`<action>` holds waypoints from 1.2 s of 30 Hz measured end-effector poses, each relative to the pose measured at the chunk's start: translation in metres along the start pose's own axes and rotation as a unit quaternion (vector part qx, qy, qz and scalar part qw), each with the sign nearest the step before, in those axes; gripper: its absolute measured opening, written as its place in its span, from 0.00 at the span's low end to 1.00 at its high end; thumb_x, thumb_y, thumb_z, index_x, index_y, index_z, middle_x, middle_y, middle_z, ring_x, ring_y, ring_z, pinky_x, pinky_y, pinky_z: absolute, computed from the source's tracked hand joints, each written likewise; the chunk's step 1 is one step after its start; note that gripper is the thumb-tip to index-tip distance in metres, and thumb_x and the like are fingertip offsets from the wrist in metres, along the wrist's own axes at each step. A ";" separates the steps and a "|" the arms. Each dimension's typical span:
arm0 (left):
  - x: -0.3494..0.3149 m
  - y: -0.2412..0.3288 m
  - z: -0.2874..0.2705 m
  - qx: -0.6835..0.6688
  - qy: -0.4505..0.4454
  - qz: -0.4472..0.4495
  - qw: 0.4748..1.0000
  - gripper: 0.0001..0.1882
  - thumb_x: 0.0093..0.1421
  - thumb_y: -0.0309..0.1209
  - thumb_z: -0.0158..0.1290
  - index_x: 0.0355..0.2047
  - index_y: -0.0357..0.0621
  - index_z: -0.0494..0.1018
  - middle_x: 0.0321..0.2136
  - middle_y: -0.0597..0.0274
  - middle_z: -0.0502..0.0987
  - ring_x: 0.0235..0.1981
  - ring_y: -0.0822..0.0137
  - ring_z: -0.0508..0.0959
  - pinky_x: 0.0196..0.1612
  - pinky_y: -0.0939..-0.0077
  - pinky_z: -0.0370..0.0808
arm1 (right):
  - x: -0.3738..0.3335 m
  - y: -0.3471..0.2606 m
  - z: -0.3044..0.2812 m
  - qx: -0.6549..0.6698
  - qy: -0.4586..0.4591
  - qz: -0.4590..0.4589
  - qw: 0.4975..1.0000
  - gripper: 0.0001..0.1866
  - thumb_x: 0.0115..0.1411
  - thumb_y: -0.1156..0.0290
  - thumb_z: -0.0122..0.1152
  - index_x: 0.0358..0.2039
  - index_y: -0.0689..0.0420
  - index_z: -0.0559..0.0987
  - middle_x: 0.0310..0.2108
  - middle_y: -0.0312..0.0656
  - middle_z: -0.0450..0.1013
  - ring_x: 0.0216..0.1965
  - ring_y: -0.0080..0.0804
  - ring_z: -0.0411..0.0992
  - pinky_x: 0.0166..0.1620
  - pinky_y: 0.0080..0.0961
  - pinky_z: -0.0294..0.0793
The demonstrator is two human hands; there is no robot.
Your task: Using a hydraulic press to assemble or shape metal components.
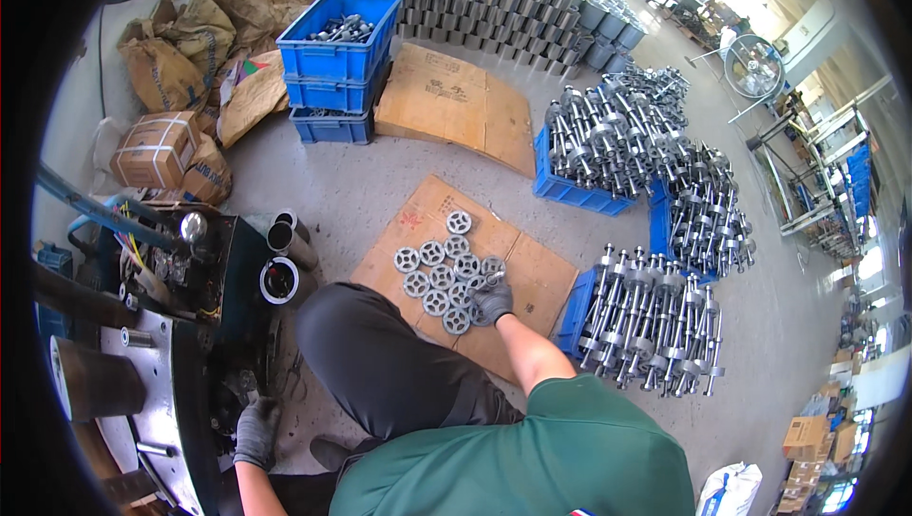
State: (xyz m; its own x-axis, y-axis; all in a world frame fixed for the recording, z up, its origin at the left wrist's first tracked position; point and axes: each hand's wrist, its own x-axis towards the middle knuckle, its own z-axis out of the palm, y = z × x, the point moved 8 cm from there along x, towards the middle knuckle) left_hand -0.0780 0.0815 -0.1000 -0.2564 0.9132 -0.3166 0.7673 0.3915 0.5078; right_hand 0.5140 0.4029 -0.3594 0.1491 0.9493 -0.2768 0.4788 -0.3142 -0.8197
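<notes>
My right hand (492,301), in a grey glove, reaches to the right side of a group of round grey spoked metal discs (442,277). Its fingers are closed at the edge of one disc, and the fingertips are partly covered. The discs lie flat, close together, on a brown cardboard sheet (427,200) on the floor. My left hand (256,430), also gloved, is low at the side of a dark machine (237,278). Its fingers are curled by a small greyish part, and what they grip is too dark to make out.
Blue crates (579,312) piled with metal shafts bearing discs stand at the right. Stacked blue bins (337,60) hold small metal parts. Behind are rows of metal cylinders (465,3). Open tubes (280,280) stand beside the machine. Brown sacks (171,60) and a carton (157,150) lie far left.
</notes>
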 end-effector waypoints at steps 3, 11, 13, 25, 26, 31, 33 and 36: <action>-0.016 -0.017 -0.002 0.017 -0.003 -0.035 0.999 0.12 0.61 0.31 0.60 0.44 0.40 0.80 0.39 0.42 0.82 0.44 0.42 0.81 0.49 0.56 0.77 | -0.019 -0.040 0.010 -0.093 0.117 0.086 0.985 0.48 0.42 0.54 0.81 0.63 0.53 0.68 0.56 0.52 0.76 0.57 0.48 0.75 0.61 0.37 0.74; -0.021 -0.015 -0.001 -0.011 -0.037 -0.086 0.996 0.12 0.61 0.26 0.60 0.45 0.38 0.79 0.40 0.46 0.82 0.42 0.48 0.82 0.49 0.61 0.76 | -0.009 -0.053 0.021 -0.031 0.103 0.125 0.986 0.43 0.55 0.70 0.60 0.70 0.61 0.55 0.58 0.51 0.74 0.60 0.42 0.74 0.63 0.32 0.72; -0.026 -0.033 0.002 -0.024 -0.030 -0.092 0.995 0.12 0.61 0.26 0.60 0.45 0.37 0.79 0.40 0.45 0.82 0.43 0.48 0.82 0.49 0.62 0.77 | -0.005 -0.060 0.033 -0.036 0.098 0.055 0.993 0.40 0.59 0.57 0.59 0.68 0.60 0.57 0.59 0.58 0.73 0.59 0.51 0.74 0.62 0.38 0.73; -0.012 -0.003 0.009 -0.031 -0.044 -0.088 0.995 0.12 0.61 0.24 0.58 0.45 0.35 0.79 0.40 0.44 0.82 0.43 0.50 0.82 0.50 0.62 0.76 | 0.003 -0.030 0.013 -0.057 0.114 0.073 0.989 0.35 0.57 0.65 0.62 0.63 0.60 0.59 0.50 0.56 0.77 0.53 0.49 0.78 0.57 0.38 0.77; -0.018 0.001 0.005 -0.051 -0.039 -0.111 0.992 0.12 0.61 0.24 0.58 0.45 0.35 0.79 0.40 0.44 0.82 0.42 0.49 0.82 0.50 0.62 0.76 | 0.004 -0.036 0.018 -0.056 0.104 0.061 0.991 0.36 0.58 0.65 0.61 0.63 0.60 0.59 0.50 0.56 0.77 0.53 0.49 0.78 0.57 0.38 0.76; -0.013 -0.024 0.016 -0.023 -0.060 -0.083 0.994 0.11 0.62 0.24 0.57 0.45 0.36 0.78 0.40 0.44 0.82 0.42 0.49 0.81 0.51 0.61 0.76 | 0.009 -0.039 0.017 -0.114 0.124 -0.015 0.986 0.37 0.59 0.66 0.59 0.65 0.61 0.55 0.55 0.57 0.75 0.57 0.49 0.76 0.60 0.38 0.74; -0.018 -0.039 0.019 -0.018 -0.061 -0.083 0.994 0.11 0.62 0.24 0.57 0.45 0.36 0.78 0.40 0.44 0.82 0.42 0.49 0.81 0.51 0.60 0.75 | 0.013 -0.032 0.027 -0.071 0.102 0.015 0.992 0.37 0.60 0.68 0.57 0.66 0.62 0.54 0.57 0.56 0.73 0.59 0.48 0.74 0.63 0.36 0.71; -0.001 -0.043 0.034 -0.042 -0.064 -0.064 0.995 0.11 0.62 0.25 0.56 0.44 0.35 0.78 0.40 0.43 0.82 0.42 0.47 0.81 0.51 0.60 0.75 | 0.036 0.001 0.022 -0.167 0.062 0.013 0.984 0.36 0.62 0.71 0.52 0.67 0.66 0.51 0.61 0.52 0.71 0.64 0.41 0.70 0.70 0.33 0.62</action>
State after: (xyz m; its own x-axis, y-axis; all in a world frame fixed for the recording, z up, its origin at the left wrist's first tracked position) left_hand -0.0910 0.0598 -0.1490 -0.2670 0.8355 -0.4802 0.6804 0.5163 0.5201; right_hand 0.5005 0.4362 -0.3809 0.2595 0.9414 -0.2157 0.7282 -0.3374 -0.5965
